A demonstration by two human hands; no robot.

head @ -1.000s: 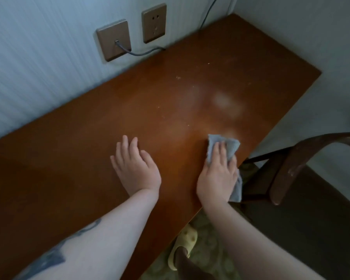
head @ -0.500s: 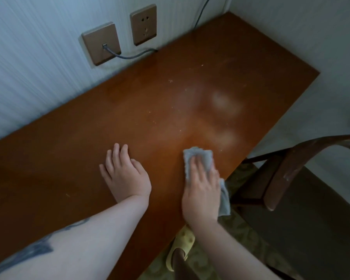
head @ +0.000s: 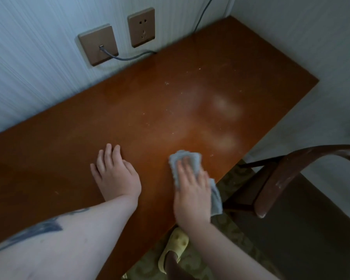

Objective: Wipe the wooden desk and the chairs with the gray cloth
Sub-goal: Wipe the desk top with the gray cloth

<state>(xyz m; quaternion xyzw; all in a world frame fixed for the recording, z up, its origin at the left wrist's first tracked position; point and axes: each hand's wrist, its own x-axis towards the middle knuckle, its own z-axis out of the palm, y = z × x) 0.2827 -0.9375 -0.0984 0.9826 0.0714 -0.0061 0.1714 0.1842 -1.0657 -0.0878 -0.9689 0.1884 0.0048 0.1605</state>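
Our right hand (head: 191, 190) lies flat, fingers together, pressing the cloth (head: 187, 158) onto the desk (head: 150, 93) near its front edge; nothing is pinched, the palm simply bears down, and one end of the cloth hangs off the edge beside the wrist. Our left hand (head: 115, 174) rests open and empty on the wood just to the left, fingers spread, seemingly bracing us. The cloth looks soft, light and limp, a folded gray rag that bunches readily, so we judge it best worked under a flat palm with the fingertips pinning its leading fold; gripped by one corner it would likely trail and drag. The desk is a smooth, glossy reddish-brown slab, hard and slick, with pale specks of crumbs (head: 167, 83) scattered toward the wall and hazy bright patches right of centre. Behind it, two bronze wall plates sit on ribbed pale wallpaper, a gray cable (head: 127, 57) running from the left one down behind the desk. To our right stands a chair (head: 275, 178) with a curved dark wooden arm, scuffed at its tip. Below the edge, a yellow slipper (head: 176, 245) shows on patterned carpet.
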